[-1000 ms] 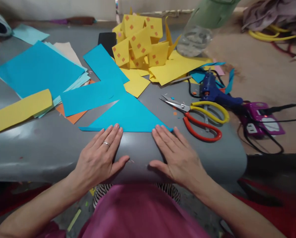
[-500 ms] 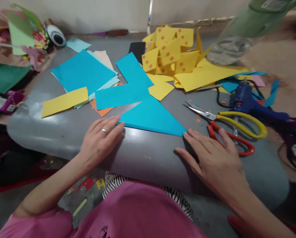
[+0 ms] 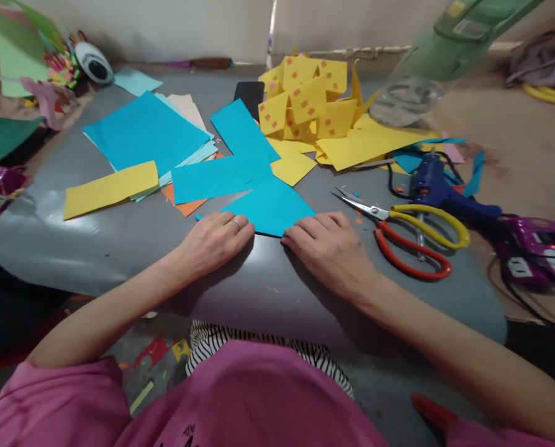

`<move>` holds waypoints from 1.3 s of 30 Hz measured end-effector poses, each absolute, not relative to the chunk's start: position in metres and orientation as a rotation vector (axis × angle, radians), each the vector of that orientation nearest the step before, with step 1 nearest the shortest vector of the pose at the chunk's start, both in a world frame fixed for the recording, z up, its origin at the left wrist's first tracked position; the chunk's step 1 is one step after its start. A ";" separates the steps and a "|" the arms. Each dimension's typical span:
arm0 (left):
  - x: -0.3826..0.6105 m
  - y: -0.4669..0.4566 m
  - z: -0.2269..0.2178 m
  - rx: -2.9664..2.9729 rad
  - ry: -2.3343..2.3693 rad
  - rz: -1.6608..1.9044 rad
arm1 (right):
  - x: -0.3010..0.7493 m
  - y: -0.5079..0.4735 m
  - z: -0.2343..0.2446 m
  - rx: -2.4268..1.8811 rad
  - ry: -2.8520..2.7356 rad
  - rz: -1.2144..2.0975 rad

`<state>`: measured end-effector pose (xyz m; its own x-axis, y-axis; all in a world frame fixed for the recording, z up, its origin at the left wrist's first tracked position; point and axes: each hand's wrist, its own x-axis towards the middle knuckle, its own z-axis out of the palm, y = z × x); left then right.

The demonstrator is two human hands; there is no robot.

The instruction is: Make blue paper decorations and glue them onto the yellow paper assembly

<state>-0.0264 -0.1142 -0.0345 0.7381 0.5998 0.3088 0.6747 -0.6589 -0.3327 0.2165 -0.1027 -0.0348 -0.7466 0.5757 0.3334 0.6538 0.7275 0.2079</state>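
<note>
A blue sheet of paper (image 3: pixel 277 206), folded to a triangle, lies near the front edge of the grey table (image 3: pixel 133 248). My left hand (image 3: pixel 219 243) is curled over its left part, and a small blue tip shows beyond the knuckles. On the right part rests my right hand (image 3: pixel 331 251), fingers bent and pressed together at the folded near edge. Both thumbs are hidden. Blue strips (image 3: pixel 212 180) reach under or against the sheet's far side; which, I cannot tell. Right of my right hand lie scissors (image 3: pixel 380 213) with one yellow and one red handle, blades apart.
Blue sheets (image 3: pixel 144 133) and a yellow strip (image 3: pixel 110 189) lie at left. Behind are a dotted yellow paper construction (image 3: pixel 308 99), a dark phone-like slab (image 3: pixel 249 91) and a green bottle (image 3: pixel 415 87). A blue glue gun (image 3: pixel 438 186) with cables lies at right.
My right hand has slid left from the triangle's right corner, its fingers now curled. My left hand has moved right along the near edge. The view has shifted slightly.
</note>
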 end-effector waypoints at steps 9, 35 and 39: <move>-0.020 -0.098 -0.037 -2.696 -1.404 -0.342 | 0.207 -0.097 -0.035 -1.265 -2.742 -0.311; -0.075 -0.084 -0.044 -2.580 -1.755 -0.265 | 0.222 -0.076 -0.025 -1.529 -2.826 -0.090; -0.089 -0.083 -0.044 -2.535 -1.771 -0.282 | 0.225 -0.073 -0.030 -1.451 -2.798 -0.094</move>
